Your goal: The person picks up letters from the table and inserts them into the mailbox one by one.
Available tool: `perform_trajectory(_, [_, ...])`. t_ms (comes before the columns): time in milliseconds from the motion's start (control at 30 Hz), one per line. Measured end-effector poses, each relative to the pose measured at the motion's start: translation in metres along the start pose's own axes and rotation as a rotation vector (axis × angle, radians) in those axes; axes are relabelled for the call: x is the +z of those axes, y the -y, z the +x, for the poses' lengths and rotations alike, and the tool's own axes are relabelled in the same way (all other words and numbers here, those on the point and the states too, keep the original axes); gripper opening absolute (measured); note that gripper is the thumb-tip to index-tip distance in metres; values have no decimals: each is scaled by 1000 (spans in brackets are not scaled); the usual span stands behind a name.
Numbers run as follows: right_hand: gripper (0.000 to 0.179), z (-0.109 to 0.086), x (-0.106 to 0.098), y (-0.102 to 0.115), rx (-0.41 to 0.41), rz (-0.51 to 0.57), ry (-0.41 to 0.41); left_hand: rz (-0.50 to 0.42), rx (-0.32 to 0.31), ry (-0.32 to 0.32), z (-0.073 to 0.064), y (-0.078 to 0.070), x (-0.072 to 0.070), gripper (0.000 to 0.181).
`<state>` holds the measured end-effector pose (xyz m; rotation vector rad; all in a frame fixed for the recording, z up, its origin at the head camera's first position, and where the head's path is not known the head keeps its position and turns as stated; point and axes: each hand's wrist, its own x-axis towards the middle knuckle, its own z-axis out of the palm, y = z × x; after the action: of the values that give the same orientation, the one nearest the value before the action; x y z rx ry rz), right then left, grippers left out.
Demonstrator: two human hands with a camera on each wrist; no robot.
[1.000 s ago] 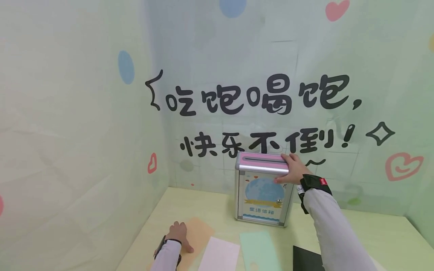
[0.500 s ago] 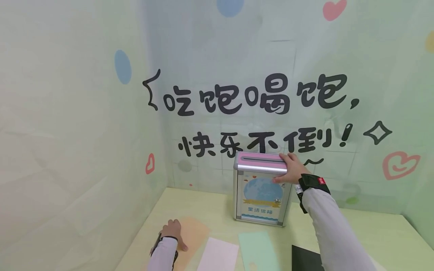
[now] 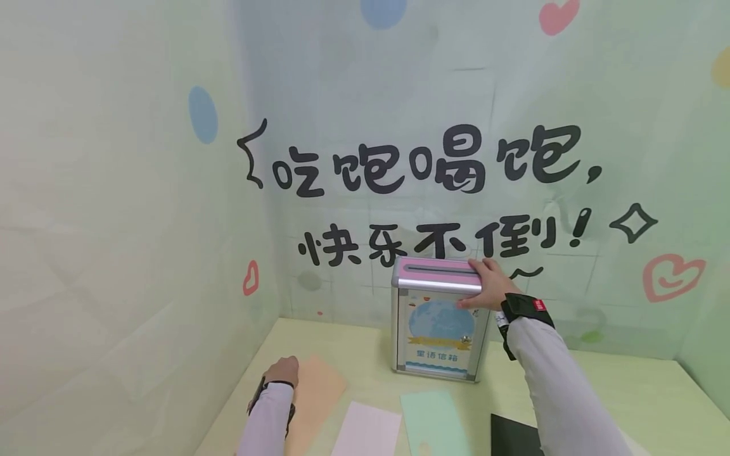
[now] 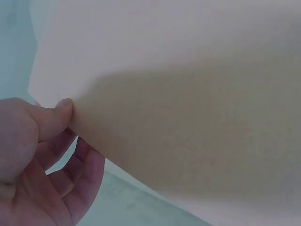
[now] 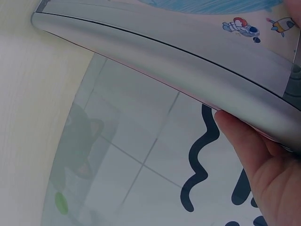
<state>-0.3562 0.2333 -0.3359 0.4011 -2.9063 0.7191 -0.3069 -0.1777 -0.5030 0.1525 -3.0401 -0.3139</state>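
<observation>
A silver-framed letter box with a pink slotted top stands upright on the table. My right hand grips its top right corner, with the thumb on the front and the fingers over the top. In the right wrist view, the fingers lie against the far edge of the box. My left hand is on an orange sheet of paper at the table's left. Close up, its thumb and fingers pinch the paper's edge; that edge looks lifted.
A pink sheet, a pale green sheet and a black flat piece lie in a row before the box. The right forearm partly covers the black piece. A printed wall closes the table's back.
My left hand has moved a little left and up, and its fingers now curl at the orange paper, which has shifted slightly left. The right hand stays on the letter box.
</observation>
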Motion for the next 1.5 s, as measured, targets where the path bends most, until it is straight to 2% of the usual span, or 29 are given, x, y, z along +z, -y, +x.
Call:
perform_trajectory(100, [99,0,2,-1,0,-2,1,15,4,-12,5,-1,-9,6])
perform_trajectory(267, [99,0,2,0,-6,-3,-2,47,10,24,13,-4,-27,10])
perform_trajectory(467, [98,-1,0,0,-23,-13,-13,40,15,48,20,-9,-50,20])
perform_trajectory(633, [99,0,1,-2,-29,-15,-21,21,36,27,25,-9,-64,24])
perform_trajectory(867, [101,5,5,-7,-16,-13,-17,-29,16,-8,30,-15,-83,17])
perform_trajectory(933, [101,4,5,-6,-15,-13,-16,-30,45,-38,34,-11,-82,15])
perform_trajectory(1000, [100,2,3,-5,-14,-13,-16,-31,39,-45,52,0,-66,18])
perform_trajectory(1033, [100,1,3,-4,-12,-11,-15,-35,51,-61,63,8,-54,18])
perform_trajectory(1133, [100,2,3,-5,-11,-10,-14,-48,10,-31,79,14,-44,20])
perform_trajectory(1167, [100,2,4,-6,-11,-10,-14,-54,-10,-13,79,12,-46,21])
perform_trajectory(1267, [101,6,6,-10,-14,-10,-18,-68,-30,25,57,-4,-74,19])
perform_trajectory(1367, [102,8,7,-13,-15,-4,-22,-72,-4,-8,42,-12,-88,18])
perform_trajectory(1500, [102,8,7,-12,-3,1,-17,-83,22,-48,37,-15,-95,17])
